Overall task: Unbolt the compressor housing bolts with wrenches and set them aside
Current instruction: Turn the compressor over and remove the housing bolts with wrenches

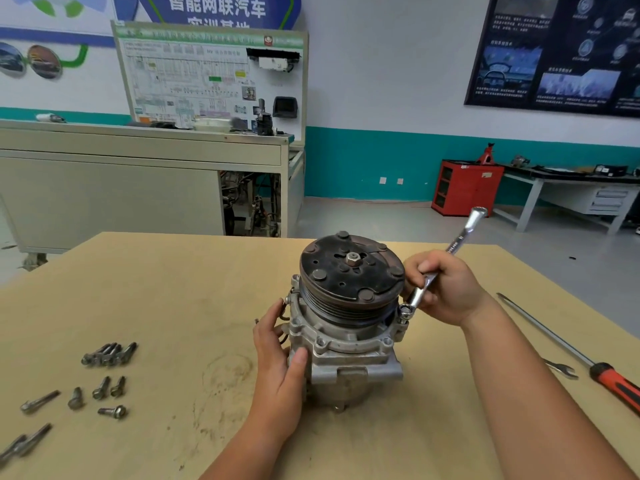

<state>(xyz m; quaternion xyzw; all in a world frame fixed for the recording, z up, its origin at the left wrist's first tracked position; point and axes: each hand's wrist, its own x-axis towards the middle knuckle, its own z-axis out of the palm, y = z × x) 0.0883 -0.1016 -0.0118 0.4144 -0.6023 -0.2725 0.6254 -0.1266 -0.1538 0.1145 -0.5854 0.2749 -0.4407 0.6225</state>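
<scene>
A grey metal compressor [349, 358] stands on the wooden table [173, 289], its dark pulley plate [349, 271] facing up. My right hand [446, 289] grips a chrome ring wrench [453, 247] whose lower ring end sits on a housing bolt [406, 311] at the compressor's right flange. My left hand [280, 355] rests against the left side of the housing, thumb on the body and fingers fairly straight. Several removed bolts [109, 355] lie in a row at the left, with more loose bolts [100, 393] below them.
A long red-handled screwdriver [568, 351] lies on the table's right side, with an open-end spanner [562, 368] beside it. Two long bolts [24, 445] lie at the near left edge. Beyond the table are a grey workbench [138, 181] and a red cabinet [464, 187].
</scene>
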